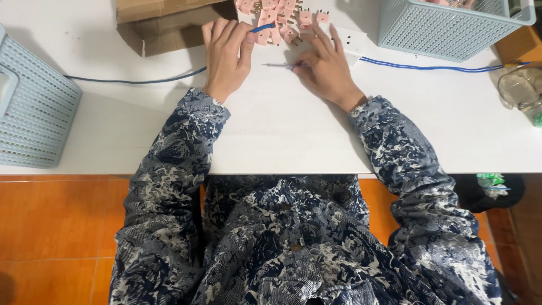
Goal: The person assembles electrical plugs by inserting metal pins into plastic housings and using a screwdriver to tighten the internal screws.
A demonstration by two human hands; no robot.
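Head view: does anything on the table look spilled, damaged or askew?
Nothing looks damaged. The pink plugs lie in a loose heap on the table rather than in a basket. The cardboard box sits askew with a flap open.
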